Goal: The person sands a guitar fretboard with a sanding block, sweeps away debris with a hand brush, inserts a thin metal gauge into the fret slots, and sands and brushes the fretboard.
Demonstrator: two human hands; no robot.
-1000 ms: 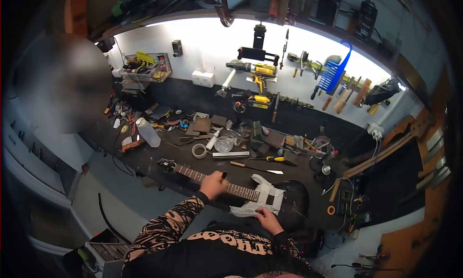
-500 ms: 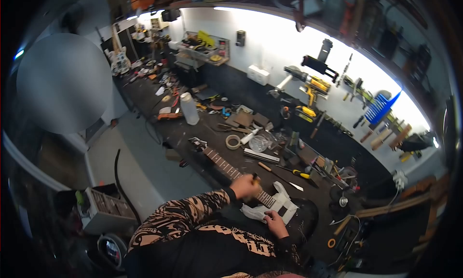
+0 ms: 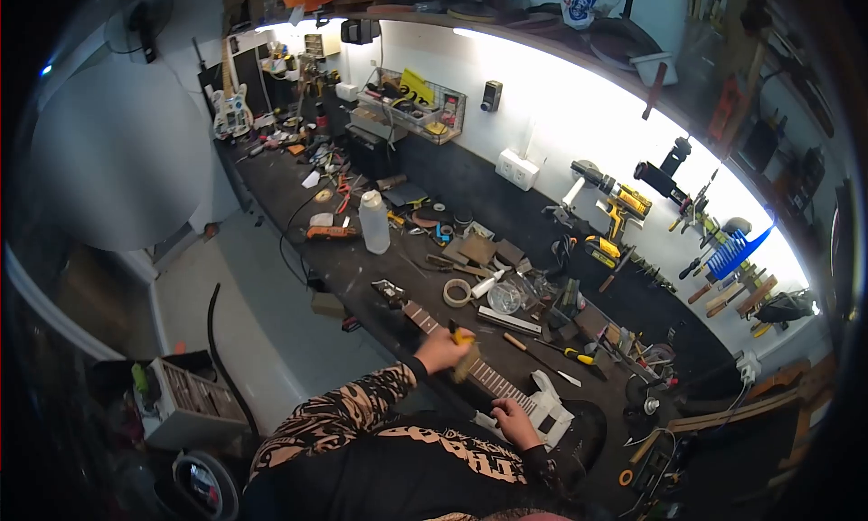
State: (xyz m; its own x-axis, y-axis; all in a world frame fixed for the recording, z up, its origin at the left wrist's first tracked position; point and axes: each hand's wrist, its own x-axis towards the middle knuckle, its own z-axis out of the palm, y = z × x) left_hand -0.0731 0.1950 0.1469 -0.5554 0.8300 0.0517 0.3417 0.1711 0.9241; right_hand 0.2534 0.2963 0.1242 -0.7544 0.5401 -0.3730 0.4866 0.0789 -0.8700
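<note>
Head view: electric guitar (image 3: 506,390) lies flat on tabletop (image 3: 362,268), lower centre. Left hand (image 3: 440,349) closed around small yellow-tipped tool (image 3: 464,351) over the fretboard; right hand (image 3: 515,424) pressed on white cloth (image 3: 553,411). Best kept: short strokes along frets, body steadied.

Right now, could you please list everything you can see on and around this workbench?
Electric guitar: one, dark body, lying flat along the bench's front edge.
White cloth: one, on the guitar body.
Plastic bottle: one, translucent white, upright on the bench.
Tape roll: one, beige, behind the guitar neck.
Screwdriver: one, yellow and black, behind the guitar.
Cordless drill: one, yellow and black, hanging on the wall.
Wire basket: one, on the wall, full of small items.
Workbench: one, black, cluttered.
Left hand: over the neck, gripping a small tool.
Right hand: at the cloth's edge.
</note>
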